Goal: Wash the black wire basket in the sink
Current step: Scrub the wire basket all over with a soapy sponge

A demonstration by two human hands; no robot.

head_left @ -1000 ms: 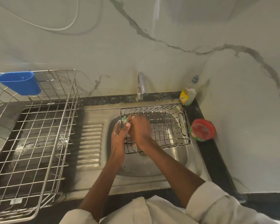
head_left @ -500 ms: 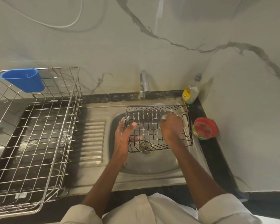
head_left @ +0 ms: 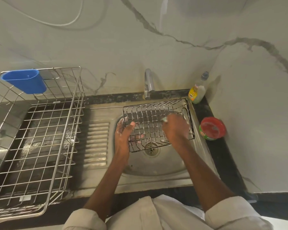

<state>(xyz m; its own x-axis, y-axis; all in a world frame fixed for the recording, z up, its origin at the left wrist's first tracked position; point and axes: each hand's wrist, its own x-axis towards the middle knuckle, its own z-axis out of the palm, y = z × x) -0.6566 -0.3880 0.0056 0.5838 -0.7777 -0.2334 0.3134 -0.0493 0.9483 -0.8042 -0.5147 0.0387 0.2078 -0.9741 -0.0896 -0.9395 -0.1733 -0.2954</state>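
Black wire basket (head_left: 154,123) is sitting tilted in the sink (head_left: 156,166), over the drain (head_left: 151,149), far edge up near the back rim below the tap (head_left: 148,83). Suds are clinging to the wires.

Your left hand (head_left: 125,135) is gripping the basket's left edge: thumb over the top wire, fingers curled under and showing through the mesh. Closed firmly on the basket.

Your right hand (head_left: 175,128) is pressing down inside the basket on the right half, fingers bunched around a small scrubber (head_left: 165,119); only a pale-green tip is poking out, so I can't tell what kind. Hand is closed on it.

Outward: dish soap bottle (head_left: 197,93) is standing at the back right corner of the counter, just beside the sink. Red-lidded green tub (head_left: 212,128) is sitting to the right of the sink, near the basket's right end. Steel drying rack (head_left: 37,133) is occupying the left side past the drainboard, with a blue cup holder (head_left: 25,80) hanging on its back left corner.
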